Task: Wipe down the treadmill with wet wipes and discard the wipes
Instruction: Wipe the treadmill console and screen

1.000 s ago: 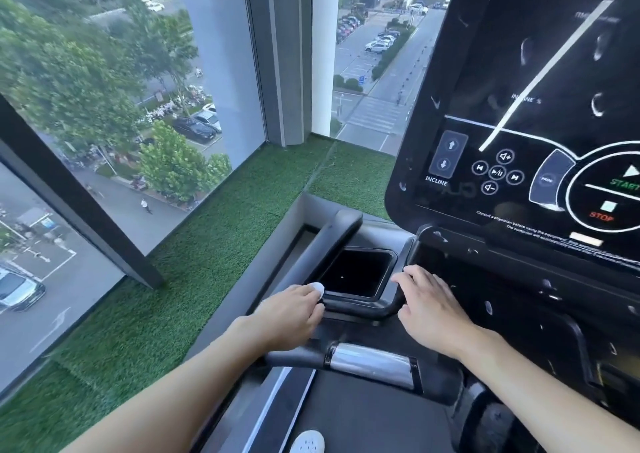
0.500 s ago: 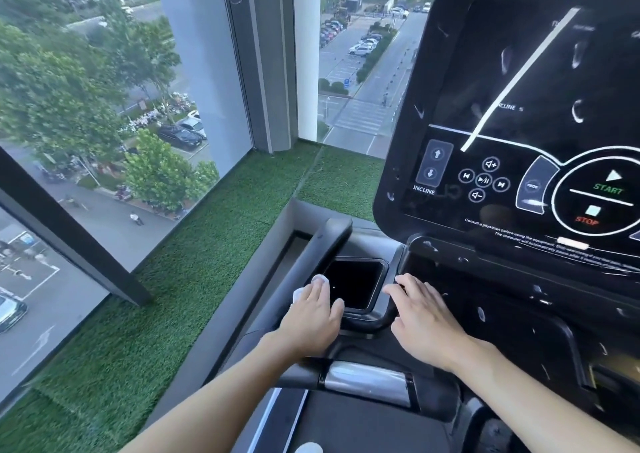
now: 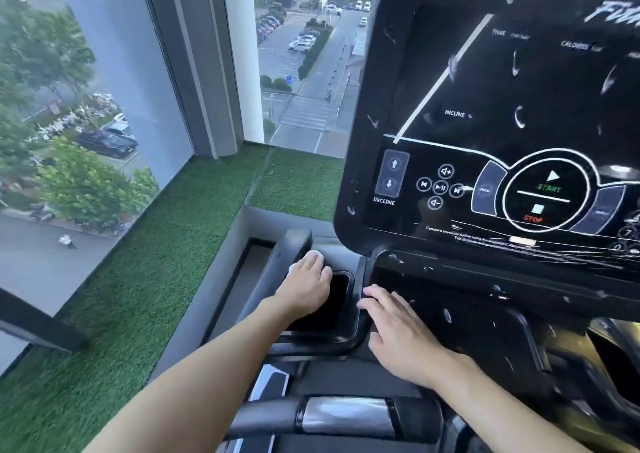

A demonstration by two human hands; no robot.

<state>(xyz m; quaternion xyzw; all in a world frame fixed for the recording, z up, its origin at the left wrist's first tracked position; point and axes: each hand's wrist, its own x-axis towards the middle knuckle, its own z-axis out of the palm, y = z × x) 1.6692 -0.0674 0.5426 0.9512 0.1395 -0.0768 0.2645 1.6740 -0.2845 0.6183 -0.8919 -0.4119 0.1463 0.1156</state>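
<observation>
The black treadmill console (image 3: 433,81) fills the right side, its dark screen streaked and spotted. My left hand (image 3: 304,284) lies fingers-forward on the left handrail (image 3: 292,239), pressing a white wet wipe (image 3: 313,254) against it; only the wipe's edges show past my fingertips and knuckles. Just right of that hand is the black cup holder pocket (image 3: 337,300). My right hand (image 3: 398,331) rests flat, fingers spread, on the console ledge beside the pocket and holds nothing.
A front grip bar with a silver sensor plate (image 3: 346,416) crosses below my wrists. Green artificial turf (image 3: 166,262) runs along the left, bounded by floor-to-ceiling windows (image 3: 69,106) and a grey pillar (image 3: 194,61). The grey treadmill base frame (image 3: 221,272) edges the turf.
My left hand has slid forward along the handrail with the wipe, from near the grip bar to beside the cup holder's far end, its fingers flattening. The right hand has stayed put.
</observation>
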